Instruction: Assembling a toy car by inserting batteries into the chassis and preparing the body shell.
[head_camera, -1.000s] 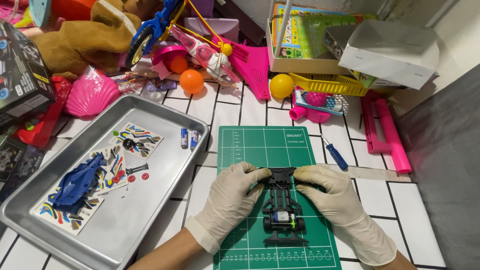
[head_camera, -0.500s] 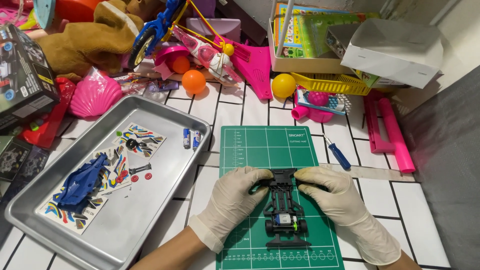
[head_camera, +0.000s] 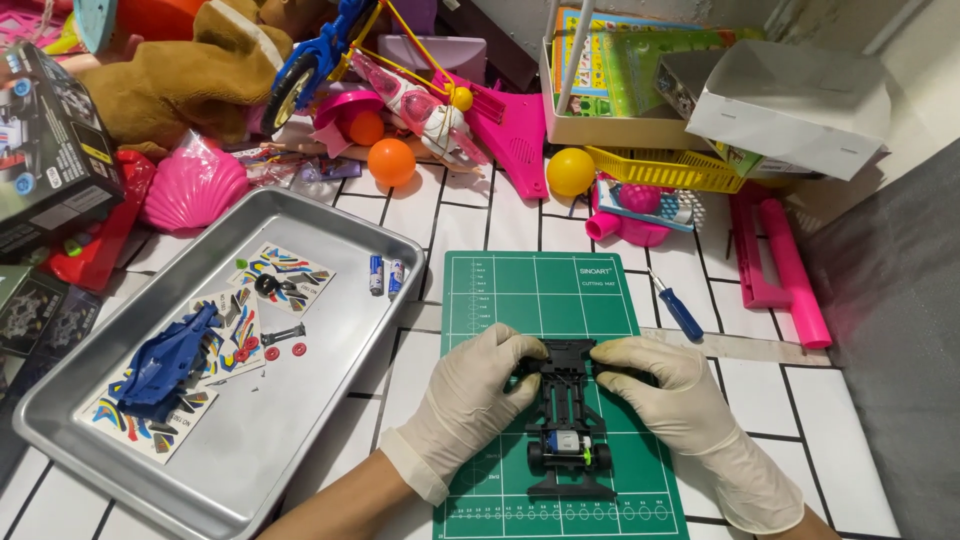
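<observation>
Between gloved fingers: black chassis.

white tiled tabletop with dark grout lines. lying straight on it: green cutting mat near the front, metal tray to its left, blue-handled screwdriver just right of the mat, orange ball and yellow ball farther back, pink shell at left.
</observation>
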